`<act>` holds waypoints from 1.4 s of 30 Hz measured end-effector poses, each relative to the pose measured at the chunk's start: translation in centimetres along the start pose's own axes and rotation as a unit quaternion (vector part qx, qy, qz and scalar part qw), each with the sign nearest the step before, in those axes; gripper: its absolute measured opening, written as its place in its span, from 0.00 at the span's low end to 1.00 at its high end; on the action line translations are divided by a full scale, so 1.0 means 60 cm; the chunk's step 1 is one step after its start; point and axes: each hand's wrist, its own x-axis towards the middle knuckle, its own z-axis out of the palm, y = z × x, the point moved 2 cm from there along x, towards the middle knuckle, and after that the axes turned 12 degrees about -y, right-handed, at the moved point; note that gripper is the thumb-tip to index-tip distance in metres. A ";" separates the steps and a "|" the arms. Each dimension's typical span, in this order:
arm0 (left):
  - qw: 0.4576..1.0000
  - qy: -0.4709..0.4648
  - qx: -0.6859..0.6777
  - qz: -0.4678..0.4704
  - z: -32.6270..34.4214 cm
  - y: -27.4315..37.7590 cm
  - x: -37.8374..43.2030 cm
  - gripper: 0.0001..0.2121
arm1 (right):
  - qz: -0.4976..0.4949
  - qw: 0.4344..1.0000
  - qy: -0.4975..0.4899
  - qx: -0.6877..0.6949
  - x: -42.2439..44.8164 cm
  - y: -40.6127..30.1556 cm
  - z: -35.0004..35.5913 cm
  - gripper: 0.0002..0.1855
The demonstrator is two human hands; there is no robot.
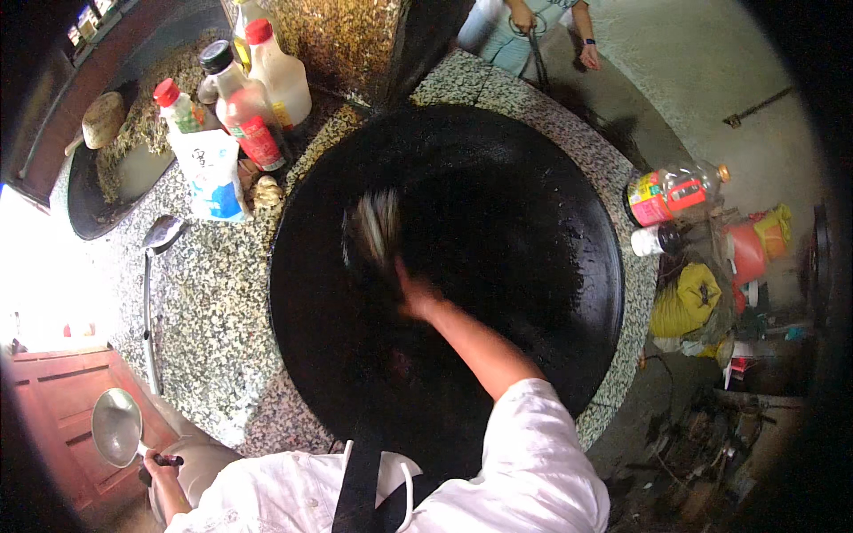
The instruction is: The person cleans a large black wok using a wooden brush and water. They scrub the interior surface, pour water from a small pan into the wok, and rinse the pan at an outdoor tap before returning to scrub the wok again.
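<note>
My right hand (418,296) reaches over a big black wok (506,166) set into a speckled stone counter (206,300). It grips a wok brush (376,226) with pale bristles, blurred, over the wok's left half. Dark wet marks show on the wok's right wall. Down at the lower left, beside the counter, my left hand (162,472) holds a large metal ladle (118,426) by its dark handle. The ladle's bowl faces up.
Left of the wok stand several bottles (250,120), a printed white bag (212,176) and a ginger root (268,192). A long-handled ladle (148,306) lies nearby. On the right rim are a plastic bottle (673,193) and a small jar (653,240). Another person (520,33) stands beyond.
</note>
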 end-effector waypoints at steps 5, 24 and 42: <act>0.992 -0.106 -0.045 -0.046 0.004 -0.016 0.035 0.07 | 0.109 0.989 -0.069 -0.075 -0.182 0.123 0.091 0.48; 0.990 -0.044 -0.048 -0.124 -0.048 -0.120 0.043 0.07 | 0.014 0.937 -0.270 0.221 -0.291 -0.137 0.153 0.43; 0.993 0.013 -0.007 -0.118 -0.105 -0.073 0.017 0.09 | 0.367 0.921 -0.085 -0.101 -0.185 0.293 -0.051 0.50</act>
